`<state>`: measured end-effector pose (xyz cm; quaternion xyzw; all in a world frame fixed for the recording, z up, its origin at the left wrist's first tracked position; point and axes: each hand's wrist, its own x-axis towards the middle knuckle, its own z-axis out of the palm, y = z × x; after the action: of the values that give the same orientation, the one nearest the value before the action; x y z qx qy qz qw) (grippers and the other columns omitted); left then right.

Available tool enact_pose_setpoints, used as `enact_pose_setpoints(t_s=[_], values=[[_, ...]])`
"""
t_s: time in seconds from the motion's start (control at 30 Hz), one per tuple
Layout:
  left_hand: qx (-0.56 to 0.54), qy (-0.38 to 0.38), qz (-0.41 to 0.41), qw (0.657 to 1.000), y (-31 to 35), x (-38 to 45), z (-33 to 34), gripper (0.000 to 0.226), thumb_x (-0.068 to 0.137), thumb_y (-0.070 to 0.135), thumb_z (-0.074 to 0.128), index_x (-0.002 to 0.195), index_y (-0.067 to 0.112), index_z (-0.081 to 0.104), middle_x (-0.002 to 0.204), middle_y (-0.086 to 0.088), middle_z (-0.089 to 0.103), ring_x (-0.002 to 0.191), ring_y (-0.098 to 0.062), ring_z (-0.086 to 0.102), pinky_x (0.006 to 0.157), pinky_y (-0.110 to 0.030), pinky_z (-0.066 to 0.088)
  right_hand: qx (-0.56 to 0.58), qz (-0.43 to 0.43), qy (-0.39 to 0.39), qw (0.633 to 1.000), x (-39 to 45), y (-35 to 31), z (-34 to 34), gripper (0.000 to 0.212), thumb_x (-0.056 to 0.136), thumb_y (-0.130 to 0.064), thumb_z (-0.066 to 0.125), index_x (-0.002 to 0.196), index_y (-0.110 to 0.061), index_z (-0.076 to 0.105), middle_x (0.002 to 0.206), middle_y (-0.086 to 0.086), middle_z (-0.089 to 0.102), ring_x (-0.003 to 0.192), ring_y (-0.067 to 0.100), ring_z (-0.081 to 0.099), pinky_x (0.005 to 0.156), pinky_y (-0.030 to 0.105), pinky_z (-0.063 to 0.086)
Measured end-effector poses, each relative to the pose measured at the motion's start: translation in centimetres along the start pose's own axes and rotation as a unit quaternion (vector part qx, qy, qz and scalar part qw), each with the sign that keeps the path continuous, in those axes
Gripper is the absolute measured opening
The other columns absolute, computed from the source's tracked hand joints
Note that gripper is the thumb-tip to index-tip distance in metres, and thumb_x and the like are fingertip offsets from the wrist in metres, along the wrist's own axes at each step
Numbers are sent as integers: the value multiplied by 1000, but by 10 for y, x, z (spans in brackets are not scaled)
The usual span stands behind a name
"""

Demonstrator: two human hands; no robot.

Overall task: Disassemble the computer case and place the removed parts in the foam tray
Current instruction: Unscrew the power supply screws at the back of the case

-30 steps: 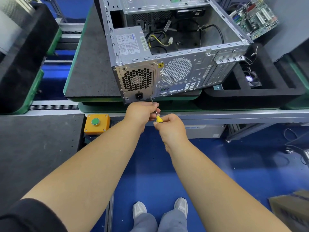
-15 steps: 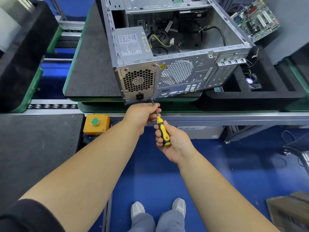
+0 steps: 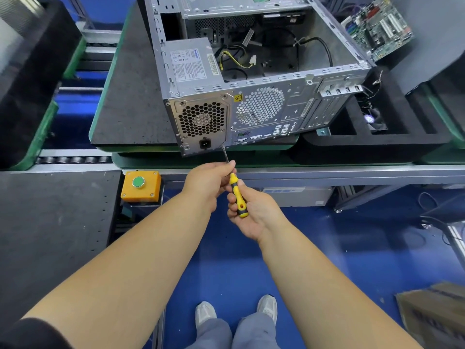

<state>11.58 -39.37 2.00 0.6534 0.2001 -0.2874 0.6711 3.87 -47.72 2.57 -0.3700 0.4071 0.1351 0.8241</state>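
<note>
Both hands are working one yellow-and-black-handled screwdriver [image 3: 235,195]: my right hand [image 3: 254,212] is curling round its handle, while my left hand [image 3: 210,181] is pinching the metal shaft. Its tip is touching the lower rear corner of the open grey metal computer case [image 3: 251,107], which is lying on the black mat just left of the black foam tray [image 3: 372,147].

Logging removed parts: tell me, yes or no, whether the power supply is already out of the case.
No. The power supply sits inside the computer case, with the screwdriver at its rear corner.
</note>
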Motion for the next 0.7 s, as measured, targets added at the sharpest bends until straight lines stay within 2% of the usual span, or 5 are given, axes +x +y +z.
enact_pose_setpoints(t_s=[0.17, 0.3, 0.4, 0.53, 0.7], values=[[-18, -7, -1, 1000, 4, -3, 2, 14, 91, 14, 67, 78, 9, 69, 62, -1, 68, 50, -11, 61, 53, -21, 54, -74, -36, 44, 996, 4, -1, 1, 26, 100, -30, 55, 91, -9, 67, 62, 1, 57, 52, 9, 43, 54, 21, 40], [-50, -15, -7, 999, 7, -7, 6, 12, 95, 10, 61, 84, 11, 67, 77, -1, 71, 69, -10, 68, 58, -20, 55, -195, -147, 85, 966, 5, 1, -4, 18, 93, -26, 67, 85, -13, 58, 71, 1, 58, 62, 12, 49, 58, 23, 42], [-50, -7, -15, 999, 7, -7, 8, 13, 97, 11, 58, 87, 14, 67, 85, -1, 72, 80, -10, 69, 66, -21, 56, -233, -188, 106, 948, 3, 1, -4, 21, 87, -25, 72, 86, -12, 55, 75, 2, 58, 67, 13, 49, 60, 26, 43], [-50, -4, -8, 999, 5, -4, 6, 14, 97, 11, 58, 89, 14, 68, 86, -1, 73, 82, -11, 70, 69, -23, 56, -263, -190, 106, 940, 3, 5, 0, 23, 90, -28, 69, 99, -10, 57, 83, 1, 59, 74, 14, 50, 64, 28, 43], [-68, -15, -6, 998, 4, -1, 4, 13, 97, 10, 57, 90, 12, 69, 76, 2, 74, 72, -8, 71, 60, -22, 57, -185, -109, 25, 976, -4, 3, -5, 31, 97, -43, 55, 97, -13, 66, 70, 1, 59, 60, 13, 47, 56, 26, 39]])
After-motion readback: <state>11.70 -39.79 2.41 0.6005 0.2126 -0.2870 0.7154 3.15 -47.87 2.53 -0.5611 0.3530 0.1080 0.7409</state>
